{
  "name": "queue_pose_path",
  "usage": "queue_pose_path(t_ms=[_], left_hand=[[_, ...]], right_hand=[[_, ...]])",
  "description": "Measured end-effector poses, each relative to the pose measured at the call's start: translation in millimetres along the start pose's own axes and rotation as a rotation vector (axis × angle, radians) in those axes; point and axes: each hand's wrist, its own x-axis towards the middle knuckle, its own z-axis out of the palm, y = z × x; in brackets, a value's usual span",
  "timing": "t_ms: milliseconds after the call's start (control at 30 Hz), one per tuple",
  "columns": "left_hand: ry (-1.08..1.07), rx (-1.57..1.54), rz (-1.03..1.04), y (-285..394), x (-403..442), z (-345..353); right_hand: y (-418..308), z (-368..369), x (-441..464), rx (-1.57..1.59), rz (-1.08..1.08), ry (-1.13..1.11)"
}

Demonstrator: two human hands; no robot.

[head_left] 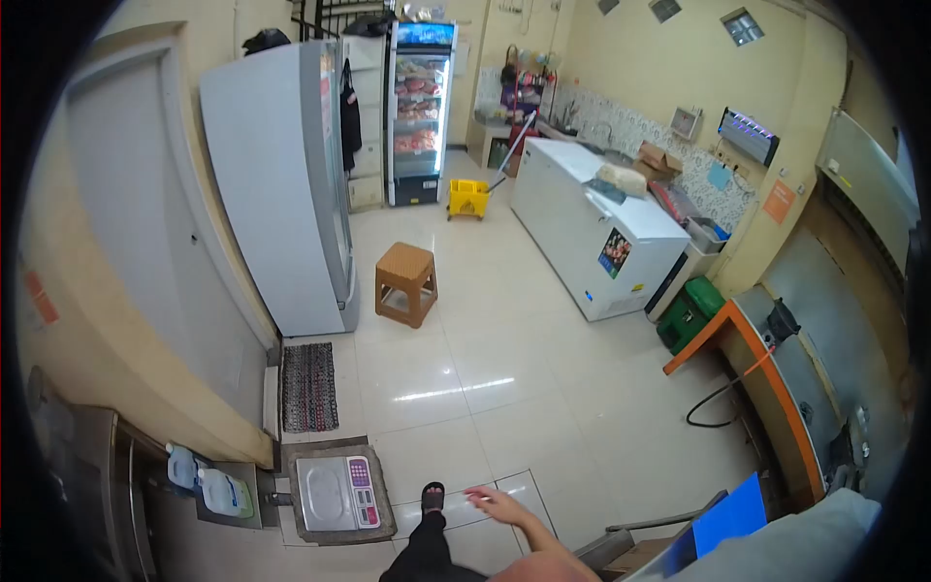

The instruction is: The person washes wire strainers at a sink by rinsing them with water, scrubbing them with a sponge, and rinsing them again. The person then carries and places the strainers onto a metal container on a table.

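My right hand (496, 504) hangs low in front of me, over the tiled floor, with its fingers loosely stretched to the left and apart. Nothing shows in it, and it touches nothing that I can see. Just left of it is my own sandalled foot (433, 498) below a dark trouser leg. Farther left, a weighing scale (325, 495) with a metal plate and purple keypad rests on a dark-edged stand. My left hand is out of the picture.
A brown stool (407, 281) stands mid-floor. Beyond are a yellow mop bucket (468, 199), a white chest freezer (553, 213) and a lit display fridge (419, 116). An orange-edged table (766, 373) and green bin (689, 312) line the right; jugs (225, 493) and a mat (308, 387) the left.
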Motion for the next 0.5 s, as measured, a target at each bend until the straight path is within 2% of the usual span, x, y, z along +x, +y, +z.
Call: queue_pose_path(t_ms=[33,100,133,200,233,267,300,367,500], left_hand=[[-0.009,0.024,0.021,40.3,15.7,5.7],[-0.018,0.120,0.098,136.2,48.8,12.5],[-0.014,0.245,0.175,190.3,68.1,15.0],[0.020,0.514,0.369,318.1,96.4,29.2],[0.006,0.443,0.438,391.0,109.3,43.2],[-0.075,0.090,0.523,461.5,143.4,57.4],[-0.175,0.069,0.508,543.8,149.6,68.0],[-0.104,0.092,0.640,691.1,92.8,107.8],[-0.118,0.088,0.880,900.6,108.8,162.1]], right_hand=[[39.0,-19.3,23.3,0.077,0.170,0.034],[119.8,-55.6,43.1,0.376,0.461,0.277],[171.1,-72.9,38.0,0.366,0.648,0.412],[179.0,-117.2,16.5,0.392,0.890,0.552],[168.2,-137.1,16.8,0.418,0.972,0.592],[154.3,-159.0,27.0,0.429,1.012,0.604],[141.9,-180.9,44.3,0.437,1.036,0.610],[126.5,-226.0,89.4,0.456,1.071,0.625],[118.4,-326.6,211.9,0.476,1.090,0.637]])
